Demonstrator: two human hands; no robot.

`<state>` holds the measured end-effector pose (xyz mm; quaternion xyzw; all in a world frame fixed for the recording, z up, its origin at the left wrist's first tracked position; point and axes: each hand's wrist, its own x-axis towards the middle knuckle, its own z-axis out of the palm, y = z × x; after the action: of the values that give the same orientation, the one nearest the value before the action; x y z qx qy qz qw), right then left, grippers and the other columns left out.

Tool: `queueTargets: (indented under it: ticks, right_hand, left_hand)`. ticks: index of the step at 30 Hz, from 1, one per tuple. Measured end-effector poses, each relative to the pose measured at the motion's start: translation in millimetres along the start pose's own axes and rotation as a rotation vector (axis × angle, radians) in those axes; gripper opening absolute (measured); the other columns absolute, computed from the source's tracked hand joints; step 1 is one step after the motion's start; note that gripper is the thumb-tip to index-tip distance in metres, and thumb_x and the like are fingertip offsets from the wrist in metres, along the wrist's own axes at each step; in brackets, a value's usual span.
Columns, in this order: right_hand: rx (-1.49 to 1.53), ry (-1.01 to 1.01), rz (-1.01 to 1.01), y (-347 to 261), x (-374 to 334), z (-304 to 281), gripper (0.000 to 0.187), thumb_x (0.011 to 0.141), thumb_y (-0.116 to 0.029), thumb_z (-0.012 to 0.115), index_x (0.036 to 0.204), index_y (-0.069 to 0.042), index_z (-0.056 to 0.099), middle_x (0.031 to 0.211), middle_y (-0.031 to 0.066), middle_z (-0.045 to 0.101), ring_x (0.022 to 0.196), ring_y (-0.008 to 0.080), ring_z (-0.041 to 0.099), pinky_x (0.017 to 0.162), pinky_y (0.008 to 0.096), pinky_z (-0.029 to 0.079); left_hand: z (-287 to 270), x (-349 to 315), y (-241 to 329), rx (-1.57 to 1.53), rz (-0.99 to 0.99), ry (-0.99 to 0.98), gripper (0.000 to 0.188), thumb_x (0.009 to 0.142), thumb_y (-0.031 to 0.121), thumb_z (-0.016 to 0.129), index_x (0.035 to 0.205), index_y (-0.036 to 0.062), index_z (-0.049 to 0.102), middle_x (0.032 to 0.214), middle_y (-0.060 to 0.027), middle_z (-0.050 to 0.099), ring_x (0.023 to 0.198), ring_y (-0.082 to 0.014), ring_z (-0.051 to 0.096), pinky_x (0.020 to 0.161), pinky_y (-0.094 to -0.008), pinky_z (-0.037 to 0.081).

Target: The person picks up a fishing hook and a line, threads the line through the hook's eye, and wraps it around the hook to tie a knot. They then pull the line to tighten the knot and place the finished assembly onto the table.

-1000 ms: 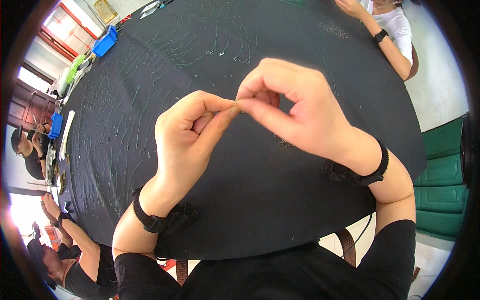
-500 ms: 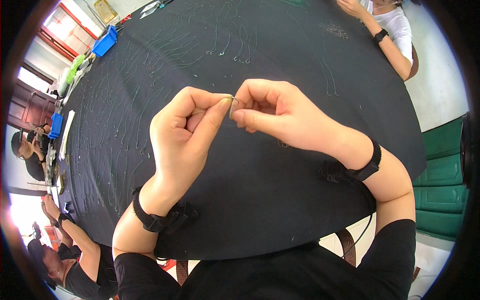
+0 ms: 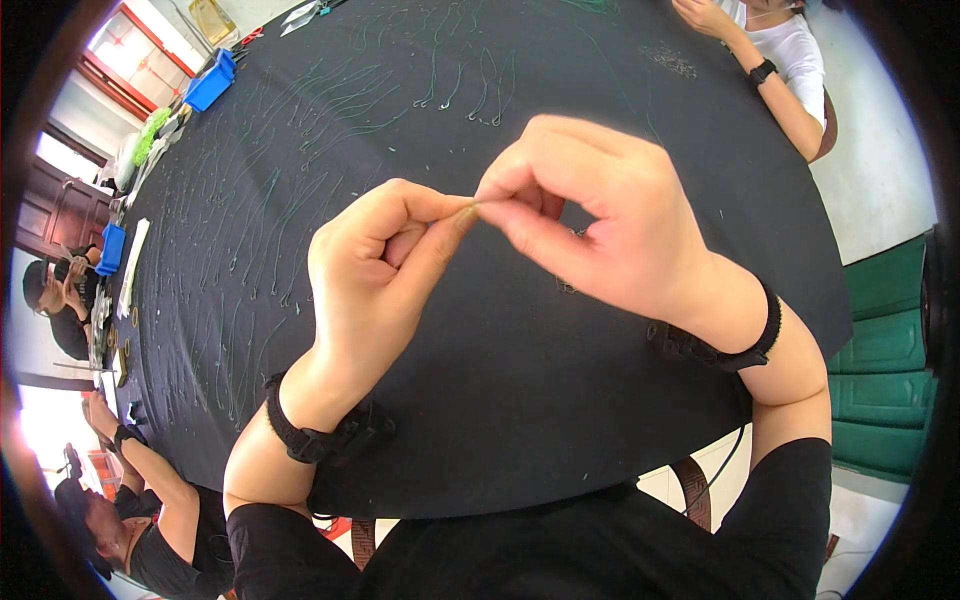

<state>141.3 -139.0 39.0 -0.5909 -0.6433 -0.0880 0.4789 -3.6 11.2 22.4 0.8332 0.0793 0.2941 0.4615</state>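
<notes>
1. Bare left hand (image 3: 365, 265), bare right hand (image 3: 622, 220): fingers (image 3: 438, 247) pinched, tips meeting; anything between them is too hidden to tell.
2. Far left, black cloth tabletop (image 3: 520, 420): thin green threads (image 3: 350, 137), small curved hooks (image 3: 306, 165).

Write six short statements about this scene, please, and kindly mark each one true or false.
1. The bare left hand and bare right hand meet at pinched fingertips. True.
2. Thin green threads lie on the black cloth. True.
3. The right hand lies flat on the black cloth. False: it is raised above it.
4. The clothing nearest the camera is white. False: black short sleeves show there.
5. A green panelled surface is at the picture's right. True.
6. Nobody else is in view. False: a person in a white top is at upper right.
</notes>
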Motion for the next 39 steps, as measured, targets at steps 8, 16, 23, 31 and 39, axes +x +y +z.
queueTargets:
  ticks: [8,16,23,31,39]
  right_hand:
    - [0.348,-0.113,0.448,12.8,-0.6,-3.6,0.008,0.096,-0.009,0.069,0.096,-0.001,0.068,0.084,-0.0006,0.065,0.069,0.0056,0.057,0.063,0.0229,0.046]
    - [0.638,-0.311,0.685,19.5,-9.3,13.6,0.017,0.099,-0.018,0.068,0.098,-0.001,0.065,0.084,-0.0018,0.063,0.075,0.0049,0.056,0.067,0.0225,0.046]
    - [0.169,-0.101,0.139,2.3,-10.7,14.9,0.009,0.084,0.002,0.073,0.083,-0.002,0.065,0.078,0.0032,0.063,0.065,0.0102,0.06,0.058,0.024,0.047]
    - [0.12,-0.01,0.108,3.3,-1.5,-0.5,0.008,0.087,0.003,0.073,0.091,-0.001,0.069,0.08,0.0024,0.063,0.066,0.0082,0.058,0.058,0.023,0.045]
    - [0.52,-0.148,0.609,17.4,-4.4,4.1,0.01,0.098,-0.012,0.068,0.097,-0.002,0.068,0.083,-0.0035,0.063,0.072,0.0014,0.053,0.064,0.0198,0.043]
  left_hand:
    - [1.0,-0.1,0.0,0.04,0.072,-0.018,0.008,0.086,0.003,0.08,0.09,0.0012,0.073,0.064,0.0057,0.05,0.058,-0.0016,0.04,0.052,-0.0213,0.033]
    - [1.1,1.4,-5.5,-0.04,0.005,0.052,0.004,0.091,0.002,0.075,0.091,0.0007,0.071,0.062,0.0097,0.04,0.058,-0.0003,0.033,0.053,-0.0193,0.03]
    - [3.0,0.4,-5.9,-0.052,-0.007,0.073,0.002,0.092,-0.001,0.072,0.093,-0.0003,0.071,0.064,0.0101,0.036,0.059,-0.0004,0.031,0.054,-0.0191,0.029]
    - [0.1,-1.0,1.8,0.028,0.067,-0.027,0.007,0.087,0.002,0.078,0.091,0.0001,0.072,0.066,0.0048,0.052,0.059,-0.0027,0.041,0.054,-0.0214,0.034]
    - [-0.1,-1.2,-0.4,0.06,0.076,0.0,0.008,0.087,0.004,0.079,0.089,0.0012,0.072,0.063,0.0044,0.049,0.057,-0.0035,0.039,0.052,-0.0224,0.033]
